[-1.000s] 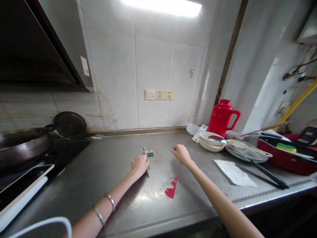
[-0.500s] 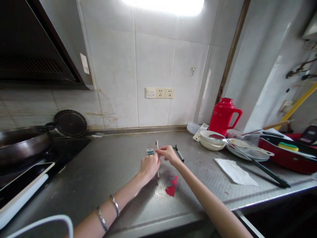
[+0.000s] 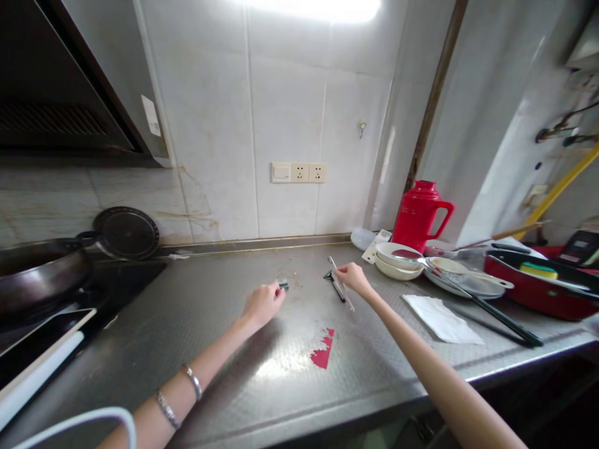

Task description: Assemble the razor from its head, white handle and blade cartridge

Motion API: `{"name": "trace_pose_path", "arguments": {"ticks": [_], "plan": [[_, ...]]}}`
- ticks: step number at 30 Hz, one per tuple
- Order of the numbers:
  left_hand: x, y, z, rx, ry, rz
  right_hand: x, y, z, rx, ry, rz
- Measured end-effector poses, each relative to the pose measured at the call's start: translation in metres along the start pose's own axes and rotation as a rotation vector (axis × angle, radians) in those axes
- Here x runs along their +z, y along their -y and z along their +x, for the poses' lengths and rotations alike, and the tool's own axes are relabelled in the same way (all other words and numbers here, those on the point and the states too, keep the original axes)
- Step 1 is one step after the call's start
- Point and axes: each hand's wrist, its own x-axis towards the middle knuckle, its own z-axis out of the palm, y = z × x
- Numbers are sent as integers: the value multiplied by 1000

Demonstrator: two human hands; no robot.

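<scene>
At far left, a pan (image 3: 47, 277) on the stove (image 3: 135, 280); beside it, a black disc (image 3: 126, 233) leans against the wall (image 3: 210, 125). Left hand (image 3: 263, 304), fingers curled, at a small clear-and-teal piece (image 3: 283, 284) on the metal tabletop (image 3: 262, 399); whether it grips the piece cannot be told from here. Nearer the front edge, a ragged red scrap (image 3: 321, 356). A razor (image 3: 337, 290) lies just beside a slanting white stick (image 3: 345, 293), pinched in the right hand (image 3: 354, 278); the hands are well apart. Farther right: stacked bowls (image 3: 397, 272), a red flask (image 3: 415, 218), a white tissue (image 3: 442, 318), and a red pot (image 3: 528, 292) containing a sponge (image 3: 538, 270).
</scene>
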Motion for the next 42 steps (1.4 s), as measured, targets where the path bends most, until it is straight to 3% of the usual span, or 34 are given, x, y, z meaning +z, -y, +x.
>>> {"name": "trace_pose_path", "arguments": {"ticks": [4, 8, 21, 28, 35, 42], "plan": [[4, 19, 10, -36, -29, -109, 3, -30, 6, 52, 11, -91], [12, 28, 16, -8, -34, -202, 13, -41, 9, 70, 54, -147], [26, 36, 20, 23, -55, -245, 23, -39, 13, 88, 83, -243], [41, 48, 28, 72, -137, -216, 8, -30, 7, 73, 60, -307], [55, 57, 45, 51, -32, -229, -8, -14, -3, -107, 53, -304], [64, 54, 60, -26, 41, -442, -7, 6, -20, -345, 154, -310]]}}
